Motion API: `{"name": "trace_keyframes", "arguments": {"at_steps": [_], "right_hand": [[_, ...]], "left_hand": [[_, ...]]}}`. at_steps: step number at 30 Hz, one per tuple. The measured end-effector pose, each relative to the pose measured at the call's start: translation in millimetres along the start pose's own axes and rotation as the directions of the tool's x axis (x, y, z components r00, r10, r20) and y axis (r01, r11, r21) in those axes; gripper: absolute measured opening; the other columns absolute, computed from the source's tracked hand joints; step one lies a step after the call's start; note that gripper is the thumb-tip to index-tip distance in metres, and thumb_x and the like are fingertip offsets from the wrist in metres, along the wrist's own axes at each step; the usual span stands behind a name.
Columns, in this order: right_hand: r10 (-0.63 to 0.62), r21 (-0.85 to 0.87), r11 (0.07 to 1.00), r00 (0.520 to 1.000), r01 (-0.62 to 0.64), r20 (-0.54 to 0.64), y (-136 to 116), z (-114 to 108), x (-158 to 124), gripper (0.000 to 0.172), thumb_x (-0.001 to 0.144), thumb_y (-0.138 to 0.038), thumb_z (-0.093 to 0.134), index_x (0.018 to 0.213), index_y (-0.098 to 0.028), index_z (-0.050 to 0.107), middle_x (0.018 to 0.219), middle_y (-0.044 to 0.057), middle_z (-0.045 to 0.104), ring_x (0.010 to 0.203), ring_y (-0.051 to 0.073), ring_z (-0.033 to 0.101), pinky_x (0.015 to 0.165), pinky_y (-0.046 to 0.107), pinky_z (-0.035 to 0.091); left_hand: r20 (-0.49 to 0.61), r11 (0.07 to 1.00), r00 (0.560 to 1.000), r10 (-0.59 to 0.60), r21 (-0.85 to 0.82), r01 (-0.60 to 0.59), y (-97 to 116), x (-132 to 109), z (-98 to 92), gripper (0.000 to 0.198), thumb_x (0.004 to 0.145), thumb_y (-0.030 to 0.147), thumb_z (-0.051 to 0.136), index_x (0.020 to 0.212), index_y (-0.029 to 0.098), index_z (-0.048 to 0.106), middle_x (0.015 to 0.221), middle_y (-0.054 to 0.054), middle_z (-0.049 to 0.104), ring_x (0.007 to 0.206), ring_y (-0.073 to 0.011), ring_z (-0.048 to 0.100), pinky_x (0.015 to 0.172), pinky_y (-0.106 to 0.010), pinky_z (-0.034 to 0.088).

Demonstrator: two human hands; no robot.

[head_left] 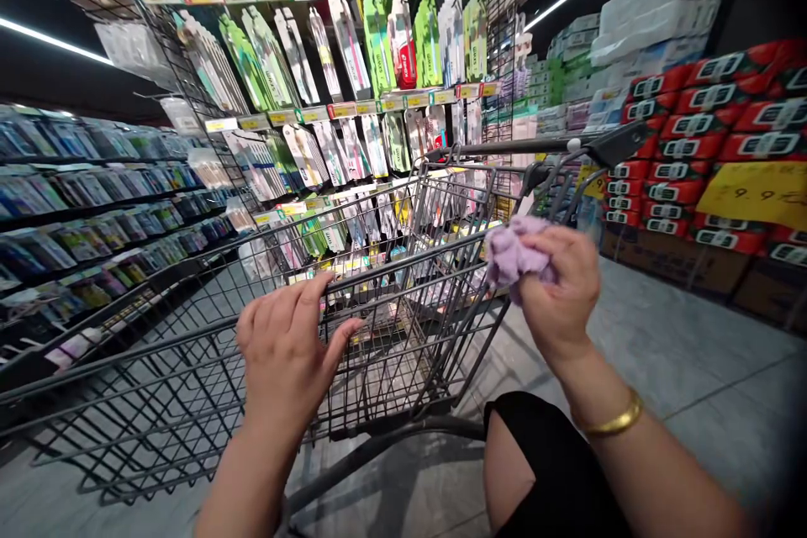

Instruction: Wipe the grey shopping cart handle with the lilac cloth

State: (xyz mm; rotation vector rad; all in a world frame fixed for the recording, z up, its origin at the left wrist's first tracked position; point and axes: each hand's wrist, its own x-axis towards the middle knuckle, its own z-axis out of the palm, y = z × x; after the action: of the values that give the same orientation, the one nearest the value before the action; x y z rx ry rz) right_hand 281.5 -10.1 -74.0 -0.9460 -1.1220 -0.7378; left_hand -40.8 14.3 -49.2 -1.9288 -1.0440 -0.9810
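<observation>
A dark metal shopping cart (384, 345) stands side-on in front of me, its wire basket showing bare mesh. My left hand (287, 345) is closed over the top rail of the near side, fingers hooked over it and thumb hanging inside the grip. In my right hand (561, 277) a crumpled light purple cloth (514, 256) is bunched between fingers and palm. That cloth lies against the cart's side wires near the handle end. The cart's push handle (504, 146) runs across beyond my right hand.
Behind the cart rises a wire rack (315, 113) hung with packaged toothbrushes. Red packs (681, 122) are stacked at right, with a yellow price sign (756, 193). More filled shelves (94, 202) line the left. My knee (542, 462) is close to the cart's lower frame.
</observation>
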Motion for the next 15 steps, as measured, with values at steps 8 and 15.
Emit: {"name": "trace_keyframes", "arguments": {"at_steps": [8,15], "right_hand": [[-0.02,-0.034,0.999,0.999,0.019,-0.037,23,-11,34,0.025,0.083,-0.01,0.063,0.103,-0.022,0.072,0.102,0.008,0.064,0.103,0.024,0.059,0.092,0.045,0.046],[-0.061,-0.046,0.998,0.983,0.053,-0.174,45,-8,101,0.011,0.085,-0.012,0.064,0.094,-0.015,0.069,0.101,0.012,0.066,0.102,0.022,0.061,0.093,0.042,0.046]], "left_hand": [[-0.023,1.0,1.0,0.001,0.025,0.0,-2,1,-0.6,0.05,0.089,0.049,0.064,0.13,0.022,0.056,0.111,-0.012,0.069,0.101,-0.0314,0.059,0.096,-0.045,0.037],[-0.026,1.0,1.0,-0.011,0.002,0.011,1,1,-0.1,0.047,0.09,0.046,0.064,0.13,0.022,0.055,0.111,-0.012,0.068,0.102,-0.0317,0.059,0.097,-0.046,0.036]]}}
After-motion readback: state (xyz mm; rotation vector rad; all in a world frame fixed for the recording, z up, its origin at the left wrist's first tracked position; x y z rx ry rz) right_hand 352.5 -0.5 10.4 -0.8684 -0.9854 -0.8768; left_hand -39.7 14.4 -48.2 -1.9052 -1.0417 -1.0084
